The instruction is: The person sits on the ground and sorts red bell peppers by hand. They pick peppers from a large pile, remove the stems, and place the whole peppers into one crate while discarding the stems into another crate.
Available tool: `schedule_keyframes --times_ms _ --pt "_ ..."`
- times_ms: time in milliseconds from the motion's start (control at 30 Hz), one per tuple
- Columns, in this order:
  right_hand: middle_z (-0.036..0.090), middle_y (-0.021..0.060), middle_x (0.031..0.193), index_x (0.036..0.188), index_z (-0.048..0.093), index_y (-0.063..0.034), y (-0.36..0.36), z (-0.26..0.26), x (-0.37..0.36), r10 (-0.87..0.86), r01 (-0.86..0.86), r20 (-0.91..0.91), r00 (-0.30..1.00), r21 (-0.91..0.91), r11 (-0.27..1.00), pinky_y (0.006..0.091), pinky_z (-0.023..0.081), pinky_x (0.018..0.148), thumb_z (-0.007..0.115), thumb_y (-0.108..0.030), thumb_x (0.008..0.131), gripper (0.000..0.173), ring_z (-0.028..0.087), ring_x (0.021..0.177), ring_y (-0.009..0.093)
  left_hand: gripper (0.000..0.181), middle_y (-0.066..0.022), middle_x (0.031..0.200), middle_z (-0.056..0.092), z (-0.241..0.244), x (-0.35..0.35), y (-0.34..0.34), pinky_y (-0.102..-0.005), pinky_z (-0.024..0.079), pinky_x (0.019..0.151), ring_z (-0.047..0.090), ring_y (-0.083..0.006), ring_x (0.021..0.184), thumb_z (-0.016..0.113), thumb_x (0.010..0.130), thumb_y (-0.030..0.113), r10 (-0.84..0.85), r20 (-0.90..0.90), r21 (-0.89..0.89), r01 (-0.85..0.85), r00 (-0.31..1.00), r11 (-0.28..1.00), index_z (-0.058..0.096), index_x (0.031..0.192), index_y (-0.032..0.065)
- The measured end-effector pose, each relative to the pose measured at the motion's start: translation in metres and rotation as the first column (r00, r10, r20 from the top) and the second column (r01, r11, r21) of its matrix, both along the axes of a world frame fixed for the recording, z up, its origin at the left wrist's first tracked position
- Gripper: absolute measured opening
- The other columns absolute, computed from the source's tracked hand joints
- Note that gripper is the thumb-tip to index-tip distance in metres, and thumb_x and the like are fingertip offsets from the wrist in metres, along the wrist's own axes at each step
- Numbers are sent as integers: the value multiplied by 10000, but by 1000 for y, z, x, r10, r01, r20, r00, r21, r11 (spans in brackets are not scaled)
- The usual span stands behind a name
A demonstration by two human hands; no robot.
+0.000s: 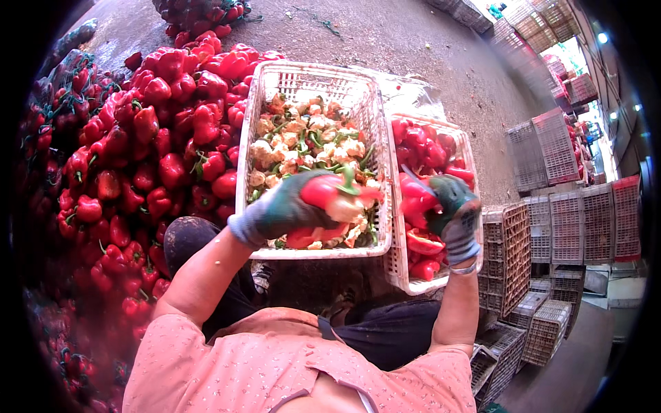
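Note:
My left hand (289, 206), in a grey-green work glove, grips a cut red bell pepper (317, 192) with its green stem and pale seed core showing. It is over a white plastic crate (315, 254) holding pepper cores and stems (297, 137). My gloved right hand (453, 201) holds a knife, its blade (417, 179) pointing up and left. Beneath it is a second white crate (395, 271) of cut red pepper pieces (423, 147). A red piece (413, 199) lies close by the blade; blur hides whether this hand holds it too.
A big heap of whole red bell peppers (170, 129) lies at left. Net sacks of peppers (199, 13) stand behind and beside it. Stacked plastic crates (503, 258) rise at right. A white sheet (413, 93) lies on the wet floor behind the crates.

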State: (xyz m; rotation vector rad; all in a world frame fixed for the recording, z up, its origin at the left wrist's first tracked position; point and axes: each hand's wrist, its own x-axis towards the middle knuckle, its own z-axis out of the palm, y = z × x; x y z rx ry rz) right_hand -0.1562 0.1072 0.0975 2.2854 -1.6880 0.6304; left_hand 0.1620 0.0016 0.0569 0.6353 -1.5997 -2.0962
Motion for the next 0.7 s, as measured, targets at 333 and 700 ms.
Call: schedule_keyframes --times_ms 333,700 --pt "673 77 1001 1237 565 -20 17 -11 -46 -309 174 924 225 273 946 226 540 519 638 -259 933 394 669 828 145 616 -58 1136 655 -18 -14 4 -312 515 913 619 -152 1033 805 777 75 487 -288 -529 -561 825 636 518 1322 58" --pt "655 -29 829 1016 689 -3 -9 -9 157 -381 -51 904 192 397 916 219 458 652 691 -204 897 233 563 735 45 781 -167 1141 604 -20 -17 37 -442 501 878 609 -352 1028 730 698 131 481 -103 -944 -237 871 228 428 1413 41"
